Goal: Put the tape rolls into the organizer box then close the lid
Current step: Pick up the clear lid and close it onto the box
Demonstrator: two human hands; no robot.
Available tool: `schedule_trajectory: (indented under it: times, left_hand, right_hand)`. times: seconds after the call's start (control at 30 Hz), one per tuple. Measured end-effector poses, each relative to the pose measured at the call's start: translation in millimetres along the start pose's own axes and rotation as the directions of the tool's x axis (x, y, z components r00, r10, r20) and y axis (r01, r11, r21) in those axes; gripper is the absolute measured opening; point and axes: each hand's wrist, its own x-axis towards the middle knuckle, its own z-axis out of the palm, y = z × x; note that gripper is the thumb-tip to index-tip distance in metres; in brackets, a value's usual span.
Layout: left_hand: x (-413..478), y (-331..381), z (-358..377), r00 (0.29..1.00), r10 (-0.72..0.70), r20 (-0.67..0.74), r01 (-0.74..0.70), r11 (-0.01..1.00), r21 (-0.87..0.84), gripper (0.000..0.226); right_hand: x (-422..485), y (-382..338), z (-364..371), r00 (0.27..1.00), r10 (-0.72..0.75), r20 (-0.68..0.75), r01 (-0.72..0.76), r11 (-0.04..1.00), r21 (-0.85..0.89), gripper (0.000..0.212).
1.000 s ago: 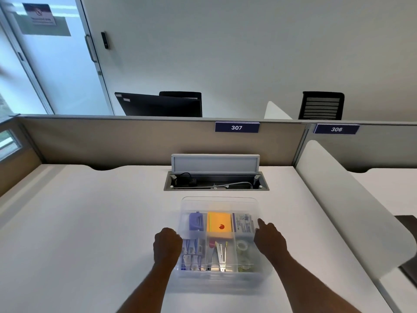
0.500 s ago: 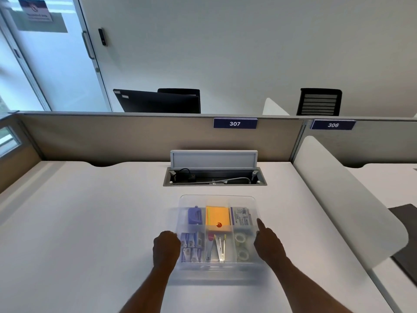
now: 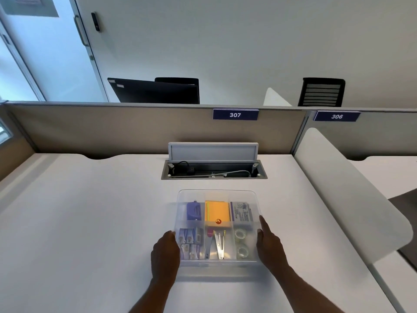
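A clear organizer box (image 3: 216, 271) stands on the white desk in front of me. Two clear tape rolls (image 3: 240, 234) (image 3: 243, 251) lie in its front right compartment. Other compartments hold orange sticky notes, a purple item, small packets and metal clips. A translucent lid (image 3: 216, 195) covers the box. My left hand (image 3: 165, 254) grips the lid's left edge with curled fingers. My right hand (image 3: 269, 245) grips the right edge, index finger stretched along it.
An open cable hatch (image 3: 214, 170) with its flap raised is set into the desk just behind the box. A white curved divider (image 3: 343, 190) borders the desk on the right. A beige partition (image 3: 112, 129) closes the far side.
The lid has sunk lower over the box between my hands. Both hands have stayed at its sides, shifting slightly toward me.
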Motion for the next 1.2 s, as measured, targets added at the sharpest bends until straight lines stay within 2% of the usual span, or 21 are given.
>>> schedule_trajectory:
  times: [0.1,0.27,0.33,0.43,0.5,0.57,0.63,0.73,0.8,0.83,0.9,1.03,1.2]
  left_hand:
    - [-1.8,0.3,1.2,0.999,-0.038,0.005,0.038,0.999,-0.019,0.017]
    - [7.8,-2.9,3.5,0.987,-0.126,0.102,0.144,0.970,-0.194,0.019]
    - [18.3,-7.6,1.7,0.956,-0.224,0.192,0.269,0.928,-0.258,0.034]
    - [37.5,-16.1,-4.8,0.916,-0.242,0.320,0.354,0.863,-0.361,0.050]
    - [53.8,-19.3,-9.9,0.878,-0.276,0.392,0.445,0.773,-0.452,0.047]
    - [71.3,-16.0,-13.1,0.844,-0.320,0.430,0.522,0.673,-0.524,0.040]
    - [88.3,-6.7,-11.7,0.857,-0.336,0.392,0.510,0.664,-0.546,0.038]
    - [110.0,6.5,-5.1,0.909,-0.292,0.297,0.407,0.778,-0.479,0.034]
    - [121.0,17.4,-1.2,0.916,-0.284,0.283,0.390,0.796,-0.463,0.031]
    - [126.6,21.8,1.1,0.909,-0.303,0.287,0.408,0.790,-0.458,0.037]
    - [135.5,26.4,6.8,0.914,-0.301,0.273,0.396,0.811,-0.430,0.042]
    - [152.3,25.1,22.5,0.932,-0.290,0.218,0.357,0.839,-0.410,0.037]
    - [155.8,23.2,33.3,0.957,-0.275,0.092,0.287,0.857,-0.427,0.030]
  right_hand:
    - [-1.0,3.0,3.8,0.997,0.066,-0.028,-0.064,0.996,0.068,0.048]
    - [1.4,-0.4,-0.6,0.988,0.152,0.020,-0.153,0.976,0.158,0.025]
    - [4.8,-1.0,-3.8,0.982,0.181,0.057,-0.187,0.973,0.132,0.033]
    - [20.6,-4.4,-10.5,0.958,0.250,0.141,-0.254,0.967,0.010,0.053]
    - [36.4,-9.0,-15.8,0.916,0.327,0.233,-0.323,0.945,-0.057,0.061]
    - [50.5,-16.9,-22.4,0.889,0.357,0.287,-0.351,0.933,-0.076,0.060]
    - [64.2,-26.5,-27.8,0.896,0.350,0.274,-0.352,0.935,-0.043,0.055]
    - [82.8,-39.2,-31.0,0.918,0.338,0.205,-0.343,0.939,-0.013,0.049]
    - [94.5,-45.7,-29.7,0.931,0.316,0.184,-0.323,0.946,0.011,0.040]
    - [100.0,-48.3,-28.3,0.935,0.300,0.187,-0.310,0.950,0.027,0.035]
    - [109.0,-49.4,-24.5,0.948,0.246,0.200,-0.257,0.966,0.031,0.036]
    - [127.0,-44.4,-14.5,0.968,0.153,0.198,-0.157,0.988,0.001,0.043]
    - [139.5,-32.7,-7.0,0.982,0.072,0.173,-0.072,0.997,-0.006,0.039]
